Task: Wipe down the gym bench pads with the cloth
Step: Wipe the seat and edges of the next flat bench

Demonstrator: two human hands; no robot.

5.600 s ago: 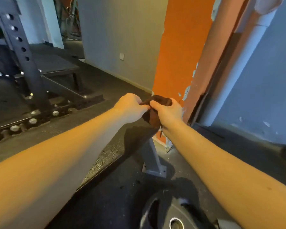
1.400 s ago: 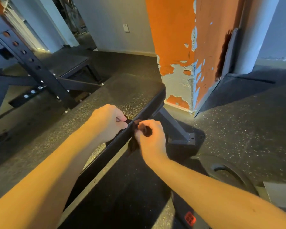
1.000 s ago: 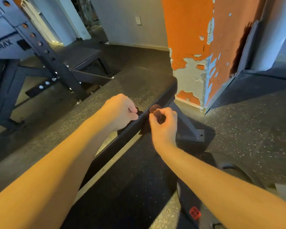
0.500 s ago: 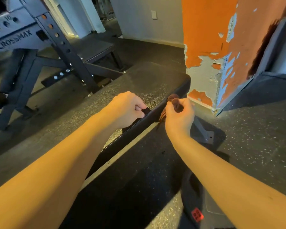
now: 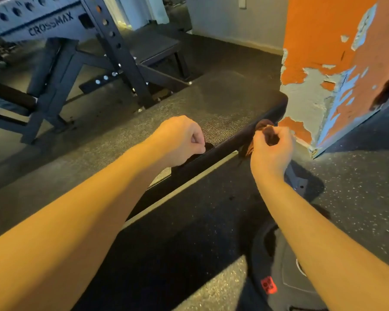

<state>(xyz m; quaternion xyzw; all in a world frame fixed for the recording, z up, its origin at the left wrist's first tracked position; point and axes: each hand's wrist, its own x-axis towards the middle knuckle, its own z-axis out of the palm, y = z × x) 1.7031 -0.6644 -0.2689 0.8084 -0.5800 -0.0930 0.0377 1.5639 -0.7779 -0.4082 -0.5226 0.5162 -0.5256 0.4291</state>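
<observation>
A weight plate [image 5: 285, 277] lies on the floor under the right forearm. Above it, the right hand [image 5: 272, 151] grips a bunched brown cloth [image 5: 266, 133] against the side edge of the bench pad [image 5: 222, 108]. Left of that grip, the left hand [image 5: 180, 140] rests curled on the pad's edge; whether it holds anything I cannot tell. Just beyond the grip stands a peeling orange pillar [image 5: 323, 63], with a rack [image 5: 112, 52] far left.

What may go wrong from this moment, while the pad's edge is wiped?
1. The right hand holds the cloth bunched small, so it may miss much of the pad.
2. The peeling pillar is close; knuckles may scrape it.
3. The plate on the floor is a likely trip hazard.
</observation>
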